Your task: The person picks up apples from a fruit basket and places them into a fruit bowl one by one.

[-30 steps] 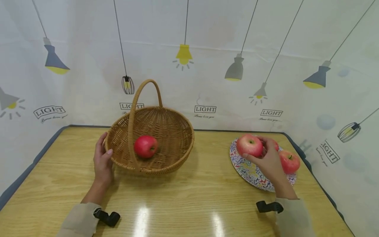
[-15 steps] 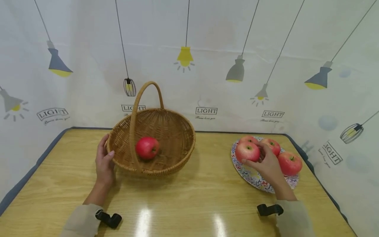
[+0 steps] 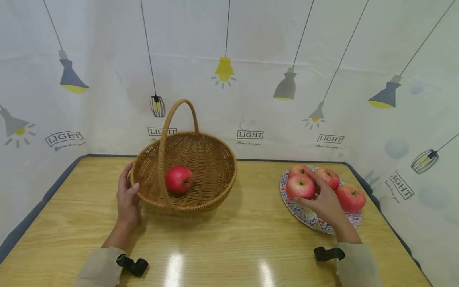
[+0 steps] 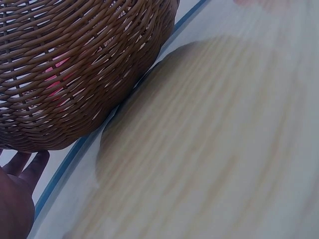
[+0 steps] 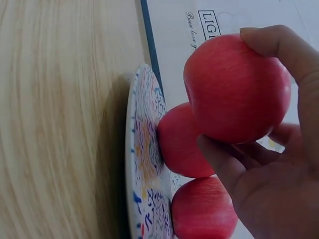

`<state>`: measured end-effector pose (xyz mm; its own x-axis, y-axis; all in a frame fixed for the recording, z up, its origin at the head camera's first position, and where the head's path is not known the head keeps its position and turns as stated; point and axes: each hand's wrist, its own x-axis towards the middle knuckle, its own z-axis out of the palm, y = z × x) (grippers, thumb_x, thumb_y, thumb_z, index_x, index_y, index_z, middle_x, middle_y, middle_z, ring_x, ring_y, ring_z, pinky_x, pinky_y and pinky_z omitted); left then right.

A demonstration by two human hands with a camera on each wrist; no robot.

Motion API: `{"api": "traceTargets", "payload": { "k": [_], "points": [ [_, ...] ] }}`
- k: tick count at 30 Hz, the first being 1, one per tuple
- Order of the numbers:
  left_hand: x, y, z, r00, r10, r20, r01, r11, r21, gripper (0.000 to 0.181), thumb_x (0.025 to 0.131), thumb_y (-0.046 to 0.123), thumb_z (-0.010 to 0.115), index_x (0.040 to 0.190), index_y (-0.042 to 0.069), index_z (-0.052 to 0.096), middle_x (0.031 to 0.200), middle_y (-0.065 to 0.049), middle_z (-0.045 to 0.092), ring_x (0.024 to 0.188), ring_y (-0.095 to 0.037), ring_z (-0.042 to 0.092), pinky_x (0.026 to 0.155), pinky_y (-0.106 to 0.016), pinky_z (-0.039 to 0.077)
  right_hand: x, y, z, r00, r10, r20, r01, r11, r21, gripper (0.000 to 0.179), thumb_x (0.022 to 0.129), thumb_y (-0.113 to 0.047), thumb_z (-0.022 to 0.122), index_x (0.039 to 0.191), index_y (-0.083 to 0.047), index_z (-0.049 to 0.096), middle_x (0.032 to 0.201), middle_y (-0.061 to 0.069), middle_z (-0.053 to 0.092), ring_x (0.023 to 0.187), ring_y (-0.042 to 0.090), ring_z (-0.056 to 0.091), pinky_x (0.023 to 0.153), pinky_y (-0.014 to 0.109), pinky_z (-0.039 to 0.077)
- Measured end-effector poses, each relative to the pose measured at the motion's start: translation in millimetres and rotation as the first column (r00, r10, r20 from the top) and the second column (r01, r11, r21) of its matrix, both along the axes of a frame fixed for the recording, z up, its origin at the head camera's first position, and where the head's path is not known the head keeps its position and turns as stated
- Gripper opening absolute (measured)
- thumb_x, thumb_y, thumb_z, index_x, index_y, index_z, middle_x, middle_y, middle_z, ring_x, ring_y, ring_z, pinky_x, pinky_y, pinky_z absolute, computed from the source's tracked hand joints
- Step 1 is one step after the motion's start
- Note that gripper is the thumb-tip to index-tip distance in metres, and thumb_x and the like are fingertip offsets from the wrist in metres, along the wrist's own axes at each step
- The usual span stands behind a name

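In the head view my left hand (image 3: 128, 199) holds the left side of a brown wicker basket (image 3: 211, 167) with a tall arched handle. The thumb lies near the rim; the other fingers are partly hidden behind the wall. One red apple (image 3: 179, 179) lies inside the basket. Over at the right, my right hand (image 3: 324, 203) grips a red apple (image 5: 237, 89) between thumb and fingers, above a patterned plate (image 3: 305, 215). Other apples sit on that plate: one behind the held apple (image 3: 299, 170), one at the back (image 3: 328, 178) and one at the right (image 3: 350, 198).
Everything stands on a light wooden table (image 3: 222, 247) with a dark edge strip. A pale curtain (image 3: 251, 91) printed with hanging lamps closes off the back and sides. Bare wood lies between the basket and the plate.
The right hand has brought its apple slightly toward me, and an apple behind it has come into view. The left hand stays at the basket; the head view has shifted a little.
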<state>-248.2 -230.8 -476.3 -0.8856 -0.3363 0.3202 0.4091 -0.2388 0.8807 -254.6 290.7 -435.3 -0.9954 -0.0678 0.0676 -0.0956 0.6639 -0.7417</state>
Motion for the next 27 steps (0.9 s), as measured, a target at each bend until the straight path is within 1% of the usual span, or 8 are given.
{"api": "traceTargets", "payload": {
  "k": [2, 5, 9, 16, 22, 27],
  "points": [
    [0.1, -0.6, -0.5, 1.000, 0.005, 0.001, -0.005, 1.000, -0.001, 0.058, 0.094, 0.010, 0.044, 0.152, 0.014, 0.041, 0.148, -0.003, 0.047, 0.127, -0.017, 0.051, 0.093, -0.018, 0.053, 0.0, 2, -1.5, 1.000, -0.004, 0.007, 0.004, 0.999, 0.043, 0.093, 0.086, -0.039, 0.078, 0.159, -0.013, 0.027, 0.153, 0.022, 0.044, 0.135, 0.041, 0.050, 0.104, 0.058, 0.049],
    [0.5, -1.3, -0.4, 1.000, 0.006, 0.001, -0.006, 1.000, -0.008, 0.058, 0.094, 0.013, 0.045, 0.152, 0.015, 0.041, 0.150, -0.003, 0.046, 0.129, -0.018, 0.050, 0.093, -0.017, 0.053, -0.2, 3, -3.4, 1.000, -0.002, 0.004, 0.002, 0.997, 0.071, 0.090, 0.084, -0.039, 0.080, 0.156, -0.011, 0.032, 0.149, 0.022, 0.047, 0.131, 0.041, 0.052, 0.102, 0.058, 0.051],
    [0.4, -1.8, 0.0, 1.000, -0.001, -0.002, 0.001, 1.000, -0.007, 0.059, 0.094, 0.013, 0.045, 0.152, 0.015, 0.040, 0.151, -0.004, 0.044, 0.130, -0.019, 0.049, 0.094, -0.018, 0.052, -0.7, 5, -5.5, 1.000, 0.000, -0.007, 0.000, 0.996, 0.090, 0.091, 0.082, -0.039, 0.081, 0.152, -0.008, 0.033, 0.149, 0.021, 0.047, 0.131, 0.040, 0.052, 0.103, 0.060, 0.049],
    [-0.2, 0.3, 0.6, 1.000, 0.004, -0.002, -0.004, 1.000, 0.021, 0.058, 0.094, 0.010, 0.043, 0.152, 0.015, 0.041, 0.149, -0.002, 0.046, 0.130, -0.018, 0.049, 0.095, -0.018, 0.052, -2.7, 4, -7.9, 0.999, -0.003, -0.035, 0.009, 0.988, 0.152, 0.091, 0.080, -0.042, 0.082, 0.149, -0.004, 0.035, 0.147, 0.022, 0.047, 0.129, 0.041, 0.051, 0.104, 0.064, 0.046],
    [-0.1, 1.8, -0.4, 1.000, 0.002, 0.007, -0.002, 1.000, 0.026, 0.059, 0.094, 0.009, 0.042, 0.153, 0.014, 0.040, 0.150, -0.002, 0.045, 0.131, -0.017, 0.049, 0.096, -0.018, 0.051, -4.4, 7, -13.4, 0.998, 0.009, -0.065, 0.001, 0.989, 0.151, 0.088, 0.079, -0.040, 0.083, 0.146, -0.004, 0.038, 0.143, 0.021, 0.049, 0.126, 0.039, 0.052, 0.103, 0.064, 0.047],
    [0.1, 1.6, 0.0, 1.000, -0.003, 0.025, 0.002, 1.000, 0.015, 0.060, 0.094, 0.010, 0.042, 0.153, 0.015, 0.039, 0.153, -0.004, 0.042, 0.133, -0.018, 0.047, 0.096, -0.017, 0.050, -5.6, 9, -16.0, 0.998, 0.015, -0.057, -0.006, 0.988, 0.153, 0.089, 0.079, -0.041, 0.083, 0.146, -0.003, 0.038, 0.143, 0.021, 0.049, 0.127, 0.040, 0.052, 0.103, 0.064, 0.047]
  ]
}}
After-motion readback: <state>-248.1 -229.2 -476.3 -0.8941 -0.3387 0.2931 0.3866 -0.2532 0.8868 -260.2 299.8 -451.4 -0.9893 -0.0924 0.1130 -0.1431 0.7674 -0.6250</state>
